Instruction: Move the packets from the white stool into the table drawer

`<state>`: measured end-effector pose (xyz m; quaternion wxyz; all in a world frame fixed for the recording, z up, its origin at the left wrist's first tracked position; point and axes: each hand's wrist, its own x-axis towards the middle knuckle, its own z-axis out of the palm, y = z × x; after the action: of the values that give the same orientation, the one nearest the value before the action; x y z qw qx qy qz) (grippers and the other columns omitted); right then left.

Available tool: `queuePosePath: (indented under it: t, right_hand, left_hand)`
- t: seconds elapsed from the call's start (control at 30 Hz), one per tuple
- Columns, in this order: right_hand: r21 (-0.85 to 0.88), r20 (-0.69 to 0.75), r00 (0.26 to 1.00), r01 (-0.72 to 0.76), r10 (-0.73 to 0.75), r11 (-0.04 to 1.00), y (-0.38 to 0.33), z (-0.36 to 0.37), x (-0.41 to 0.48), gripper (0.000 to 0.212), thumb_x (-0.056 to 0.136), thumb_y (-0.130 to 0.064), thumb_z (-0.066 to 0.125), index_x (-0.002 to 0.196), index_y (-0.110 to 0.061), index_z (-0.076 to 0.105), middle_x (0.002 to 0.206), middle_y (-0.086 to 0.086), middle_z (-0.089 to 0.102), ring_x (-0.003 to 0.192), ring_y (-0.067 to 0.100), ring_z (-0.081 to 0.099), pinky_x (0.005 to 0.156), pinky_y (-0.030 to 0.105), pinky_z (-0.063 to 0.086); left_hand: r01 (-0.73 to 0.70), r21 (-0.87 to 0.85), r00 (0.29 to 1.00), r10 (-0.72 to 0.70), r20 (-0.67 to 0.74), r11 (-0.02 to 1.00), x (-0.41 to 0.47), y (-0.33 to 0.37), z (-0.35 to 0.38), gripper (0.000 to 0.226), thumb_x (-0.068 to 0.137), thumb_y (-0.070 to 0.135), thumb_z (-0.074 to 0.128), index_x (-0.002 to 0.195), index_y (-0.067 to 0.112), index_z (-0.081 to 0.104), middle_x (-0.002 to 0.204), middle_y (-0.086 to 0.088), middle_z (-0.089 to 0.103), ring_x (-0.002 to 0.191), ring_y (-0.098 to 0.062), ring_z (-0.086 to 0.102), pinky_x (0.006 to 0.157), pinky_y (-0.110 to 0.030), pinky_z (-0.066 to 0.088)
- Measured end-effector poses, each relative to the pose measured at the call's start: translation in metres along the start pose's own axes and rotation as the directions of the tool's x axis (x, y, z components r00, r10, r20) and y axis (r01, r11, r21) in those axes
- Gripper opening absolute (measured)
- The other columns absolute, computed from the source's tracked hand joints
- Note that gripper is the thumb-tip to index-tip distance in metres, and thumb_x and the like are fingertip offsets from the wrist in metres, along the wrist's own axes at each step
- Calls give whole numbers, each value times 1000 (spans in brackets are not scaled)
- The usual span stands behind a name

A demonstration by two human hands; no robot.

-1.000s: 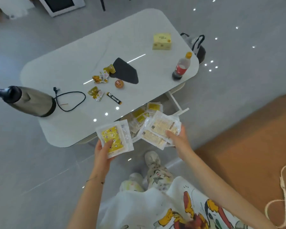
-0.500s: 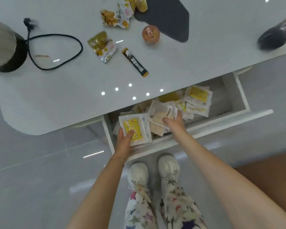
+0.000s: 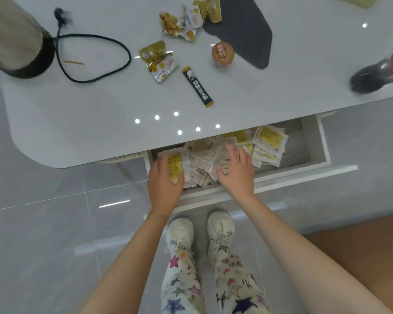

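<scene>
Head view: drawer point(image 3: 323, 141) open, rear part hidden beneath bench point(image 3: 95, 114) top; bottle point(image 3: 377, 74) blurred, cut off at right edge. Packets point(image 3: 270, 141) heaped inside drawer. Left hand point(image 3: 165, 181) grips yellow packet point(image 3: 175, 164) at drawer's left end. Right hand point(image 3: 236, 172), blurred, fingers spread and straight, rests on pale packets at heap's middle.

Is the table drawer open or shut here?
Open. The drawer sticks out from under the table, with packets lying inside.
</scene>
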<state>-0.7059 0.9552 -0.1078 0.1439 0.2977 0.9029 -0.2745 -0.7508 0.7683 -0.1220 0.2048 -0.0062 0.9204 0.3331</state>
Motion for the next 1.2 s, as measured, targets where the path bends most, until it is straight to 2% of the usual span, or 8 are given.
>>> queuePosePath:
  t: [0.13, 0.3, 0.53, 0.7, 0.8, 1.0, 1.1, 1.2]
  right_hand:
    - [-163, 66, 982, 188, -179, 969, -32, -65, -39, 64, 89, -39, 54, 148, -27, 31, 154, 3, 30, 144, 27, 20, 116, 50, 20]
    - [-267, 83, 952, 305, -294, 914, -77, -138, -88, 66, 91, -38, 52, 151, -27, 25, 158, 4, 23, 147, 29, 11, 118, 50, 10]
    - [-389, 177, 931, 364, -319, 846, -149, -195, -148, 73, 92, -42, 47, 153, -30, 10, 160, 5, 15, 148, 31, 4, 118, 50, 5]
    - [-428, 204, 898, 440, -389, 790, -177, -214, -180, 73, 92, -43, 46, 153, -31, 9, 159, 5, 18, 148, 30, 6, 118, 49, 9]
    - [-457, 249, 873, 488, -419, 744, -189, -222, -197, 73, 91, -44, 45, 153, -31, 8, 158, 6, 20, 147, 31, 7, 118, 49, 9]
    - [-453, 368, 732, 680, -573, 577, -233, -223, -241, 71, 92, -44, 44, 153, -31, 9, 160, 5, 12, 148, 32, 5, 118, 49, 7]
    - [-429, 427, 634, 770, -645, 472, -260, -215, -269, 74, 91, -46, 46, 153, -31, 8, 162, 2, 6, 148, 31, 3, 118, 48, 7]
    - [-383, 497, 508, 856, -704, 348, -287, -205, -304, 75, 89, -47, 48, 152, -31, 12, 161, 3, 11, 147, 32, 5, 118, 48, 8]
  left_hand:
    - [-116, 133, 993, 118, -7, 984, -27, 49, -57, 69, 88, 37, 63, 148, 22, 32, 153, -10, 34, 142, -28, 29, 116, -45, 26]
    - [-193, 222, 980, 200, -12, 956, -71, 101, -125, 68, 88, 49, 44, 150, 25, 30, 156, -9, 28, 145, -32, 21, 118, -50, 18]
    - [-71, 237, 997, 74, -2, 969, -162, 140, -183, 78, 79, 59, 28, 151, 29, 25, 161, -5, 17, 147, -30, 14, 118, -52, 14]
    - [-21, 225, 996, 41, -84, 974, -200, 138, -215, 72, 82, 50, 44, 150, 29, 29, 160, -5, 20, 148, -30, 11, 119, -52, 10]
    - [32, 224, 989, 2, -150, 974, -218, 133, -232, 71, 84, 52, 43, 150, 29, 29, 159, -5, 22, 148, -30, 11, 118, -53, 13]
    - [164, 108, 944, -125, -306, 980, -267, 118, -278, 71, 85, 51, 47, 150, 32, 25, 160, -4, 19, 149, -27, 7, 119, -48, 11]
    - [240, -25, 911, -234, -339, 970, -297, 107, -300, 76, 87, 49, 56, 151, 35, 19, 161, -1, 14, 149, -24, 6, 118, -42, 7]
    - [329, -39, 852, -314, -419, 944, -334, 87, -324, 78, 85, 48, 58, 152, 34, 19, 160, -2, 17, 149, -25, 9, 118, -41, 8]
